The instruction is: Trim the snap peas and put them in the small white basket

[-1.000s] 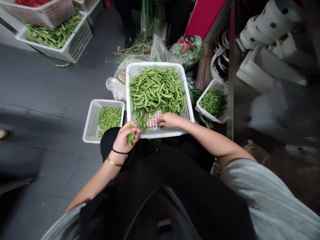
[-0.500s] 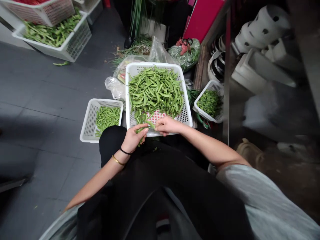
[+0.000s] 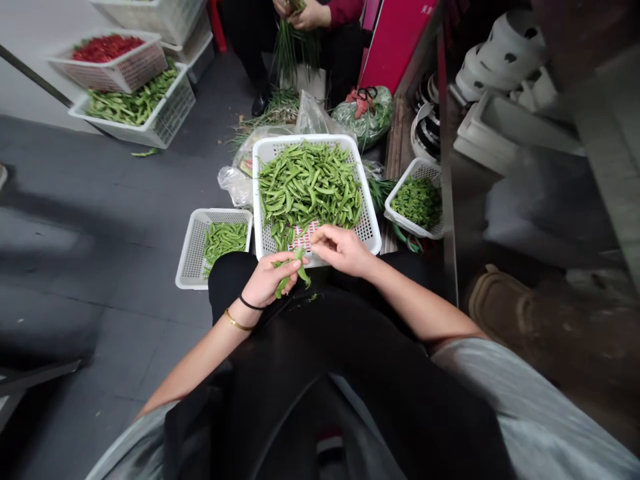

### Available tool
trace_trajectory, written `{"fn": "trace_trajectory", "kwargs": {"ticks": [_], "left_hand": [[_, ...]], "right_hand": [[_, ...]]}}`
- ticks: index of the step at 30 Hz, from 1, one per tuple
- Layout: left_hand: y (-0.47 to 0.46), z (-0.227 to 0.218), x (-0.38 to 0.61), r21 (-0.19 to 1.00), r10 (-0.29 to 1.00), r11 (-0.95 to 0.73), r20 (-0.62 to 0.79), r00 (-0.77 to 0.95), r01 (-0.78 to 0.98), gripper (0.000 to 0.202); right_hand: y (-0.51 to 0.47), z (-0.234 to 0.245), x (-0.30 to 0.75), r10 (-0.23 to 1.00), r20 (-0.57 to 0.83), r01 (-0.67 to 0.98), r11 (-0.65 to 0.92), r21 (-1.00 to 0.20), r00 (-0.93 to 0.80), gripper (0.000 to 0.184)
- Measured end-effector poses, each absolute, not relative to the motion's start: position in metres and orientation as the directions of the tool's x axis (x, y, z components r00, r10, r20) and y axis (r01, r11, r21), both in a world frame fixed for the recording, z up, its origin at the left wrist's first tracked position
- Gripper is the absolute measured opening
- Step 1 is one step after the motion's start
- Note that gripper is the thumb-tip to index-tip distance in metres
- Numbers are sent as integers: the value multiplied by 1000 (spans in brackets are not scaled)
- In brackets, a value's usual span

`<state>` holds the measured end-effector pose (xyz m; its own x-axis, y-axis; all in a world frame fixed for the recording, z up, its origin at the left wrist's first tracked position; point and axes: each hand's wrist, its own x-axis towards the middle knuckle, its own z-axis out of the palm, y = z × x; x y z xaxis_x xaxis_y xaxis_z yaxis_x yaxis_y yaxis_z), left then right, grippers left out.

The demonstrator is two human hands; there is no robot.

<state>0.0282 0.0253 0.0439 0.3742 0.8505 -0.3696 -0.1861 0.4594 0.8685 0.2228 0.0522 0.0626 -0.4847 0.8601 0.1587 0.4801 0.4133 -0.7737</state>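
My left hand (image 3: 270, 277) is closed around several green pea pods (image 3: 303, 270), which stick out past the thumb and below the fingers. Close by on the right, my right hand (image 3: 345, 251) has thumb and forefinger pinched together over the basket's near edge; whatever is between them is too small to make out. A large white basket (image 3: 371, 220) is in front of my knees, with a heap of pea pods (image 3: 313, 183) in it. Part of its red-and-white bottom shows near my fingers. Bits of green trimmings (image 3: 313, 297) lie on my dark apron.
To the left stands a smaller white basket (image 3: 191, 257) of pods. A basket of leafy greens (image 3: 417, 203) is on the right, beside a metal shelf edge (image 3: 449, 200). Stacked crates (image 3: 165, 123) stand far left. Another person's hands (image 3: 311, 13) hold long green stalks opposite.
My hands have parted slightly. The pod that was stretched between them is now with the others in my left hand. The view has tilted up, bringing the other person's hands into sight.
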Motion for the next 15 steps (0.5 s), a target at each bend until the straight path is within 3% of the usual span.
{"fn": "trace_trajectory", "kwargs": {"ticks": [4,7,10,12,15], "left_hand": [[21,45,26,758,729,597,-376,572,-263,25],[21,43,33,617,666,699,-378,643,-362,22],[23,42,38,553,698,700,-395,597,-453,19],[25,42,35,603,779,623,-418,467,-499,17],[27,44,26,765,899,438,-366,241,-472,18]], "right_hand": [[58,64,223,788,288,372,534,-760,-544,18],[53,57,212,766,392,528,638,-561,-509,22],[48,54,210,738,479,674,655,-341,-475,25],[48,57,218,734,519,678,649,-345,-437,24],[53,66,237,796,497,631,590,-504,-346,21]]}}
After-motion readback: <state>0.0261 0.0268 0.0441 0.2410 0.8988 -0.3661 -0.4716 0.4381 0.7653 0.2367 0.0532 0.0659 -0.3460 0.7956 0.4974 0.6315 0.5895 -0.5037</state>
